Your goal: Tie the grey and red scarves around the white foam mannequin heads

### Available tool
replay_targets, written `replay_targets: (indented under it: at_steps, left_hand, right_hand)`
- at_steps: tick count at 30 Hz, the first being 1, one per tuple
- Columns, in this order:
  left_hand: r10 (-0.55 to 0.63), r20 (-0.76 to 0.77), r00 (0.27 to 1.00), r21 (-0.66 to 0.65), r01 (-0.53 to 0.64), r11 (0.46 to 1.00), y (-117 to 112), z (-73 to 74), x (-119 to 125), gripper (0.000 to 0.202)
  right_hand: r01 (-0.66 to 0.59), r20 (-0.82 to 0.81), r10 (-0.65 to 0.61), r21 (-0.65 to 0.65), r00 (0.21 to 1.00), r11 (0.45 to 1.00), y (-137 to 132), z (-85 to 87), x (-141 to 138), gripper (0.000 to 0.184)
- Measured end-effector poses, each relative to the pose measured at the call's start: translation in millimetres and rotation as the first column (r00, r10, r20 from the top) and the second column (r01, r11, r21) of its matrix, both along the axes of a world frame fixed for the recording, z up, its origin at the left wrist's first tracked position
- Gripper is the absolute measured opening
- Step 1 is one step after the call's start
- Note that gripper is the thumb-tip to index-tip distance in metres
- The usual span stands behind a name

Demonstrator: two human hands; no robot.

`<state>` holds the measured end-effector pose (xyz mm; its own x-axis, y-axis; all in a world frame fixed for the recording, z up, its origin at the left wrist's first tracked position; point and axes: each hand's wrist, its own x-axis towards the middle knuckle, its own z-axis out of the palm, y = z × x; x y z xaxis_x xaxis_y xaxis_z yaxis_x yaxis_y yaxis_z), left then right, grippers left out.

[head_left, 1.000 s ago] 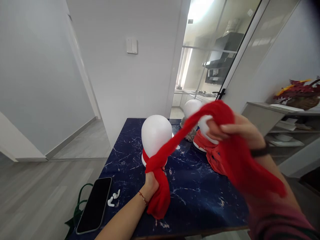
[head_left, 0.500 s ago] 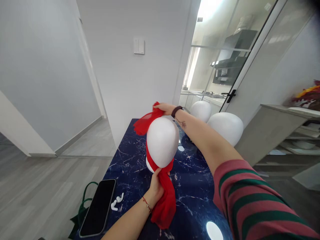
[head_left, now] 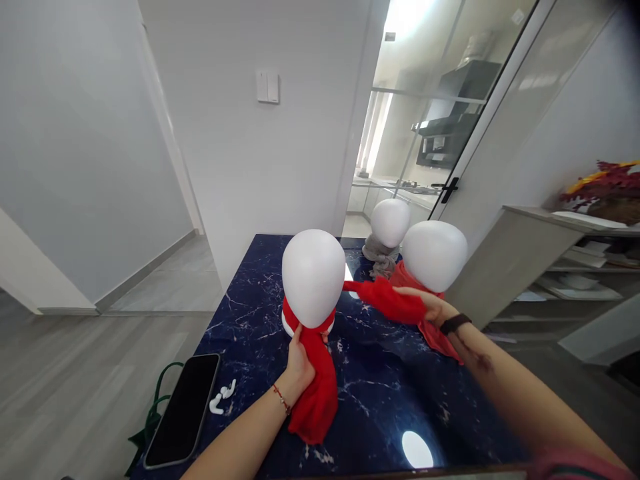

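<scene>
A white mannequin head [head_left: 314, 277] stands upright on the table, with a red scarf [head_left: 320, 393] around its neck. Below the chin, my left hand [head_left: 300, 363] is closed on the scarf, whose one end hangs down in front onto the tabletop. My right hand [head_left: 431, 308] grips the scarf's other end, stretched out to the right of the head and a little blurred by motion. Behind that hand is a second white head [head_left: 435, 255] in a coral-red scarf [head_left: 443, 340]. Farther back, a third head [head_left: 391, 223] wears a grey scarf [head_left: 383, 255].
The dark blue marbled table [head_left: 370, 400] carries a phone [head_left: 184, 408] and white earbuds [head_left: 223, 396] at its left edge. A green-handled bag [head_left: 153, 420] is beside it. The wall [head_left: 260, 167] and a glass door [head_left: 400, 133] rise behind; a shelf unit [head_left: 545, 267] stands right.
My right hand has carried its scarf end from behind the head's top around to the right side. My left hand keeps its grip under the chin. The view has shifted slightly.
</scene>
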<state>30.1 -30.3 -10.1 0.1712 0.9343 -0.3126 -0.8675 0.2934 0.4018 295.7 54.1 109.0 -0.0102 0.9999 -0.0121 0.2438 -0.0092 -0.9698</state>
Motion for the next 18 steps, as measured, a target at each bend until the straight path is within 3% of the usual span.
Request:
replay_targets:
  at_steps: [1,2,3,4,5,8,11,13,18]
  left_hand:
    - [0.001,-0.002,1.000,0.008,-0.001,1.000,0.4,-1.2,0.3,0.032]
    - [-0.005,-0.003,1.000,0.022,0.005,1.000,0.7,-2.2,0.7,0.032]
    - [-0.010,0.002,1.000,0.038,0.010,0.999,1.0,-2.9,1.2,0.032]
    - [-0.013,0.011,1.000,0.054,0.012,0.998,1.2,-3.4,1.6,0.031]
    - [-0.015,0.017,1.000,0.065,0.014,0.998,1.3,-3.9,1.7,0.031]
    - [-0.015,-0.034,0.999,0.046,0.016,0.999,2.2,-6.9,-1.4,0.032]
    - [-0.055,-0.121,0.991,0.022,0.058,0.998,5.5,-14.7,-9.0,0.037]
    - [-0.079,-0.139,0.987,0.026,0.083,0.996,9.2,-19.7,-13.2,0.038]
    - [-0.044,-0.203,0.978,-0.025,0.039,0.999,15.5,-11.3,-10.6,0.036]
  right_hand:
    - [-0.136,-0.034,0.132,-0.140,0.991,0.981,-17.8,-5.1,-1.5,0.016]
    - [-0.306,-0.099,0.290,-0.286,0.952,0.908,-36.0,-10.6,-9.0,0.021]
    - [-0.484,-0.203,0.440,-0.403,0.875,0.776,-53.6,-16.7,-22.3,0.027]
    - [-0.613,-0.290,0.542,-0.434,0.789,0.660,-69.8,-24.0,-40.3,0.032]
    - [-0.677,-0.315,0.600,-0.395,0.735,0.621,-83.8,-32.5,-61.8,0.033]
    - [-0.713,-0.277,0.657,-0.245,0.701,0.657,-108.1,-64.9,-129.8,0.037]
    - [-0.641,-0.339,0.556,-0.234,0.759,0.731,-108.2,-97.6,-175.1,0.043]
    - [-0.609,-0.454,0.466,-0.244,0.760,0.755,-102.4,-112.3,-186.7,0.046]
    - [-0.678,-0.597,0.452,-0.223,0.663,0.700,-95.3,-121.4,-182.3,0.046]
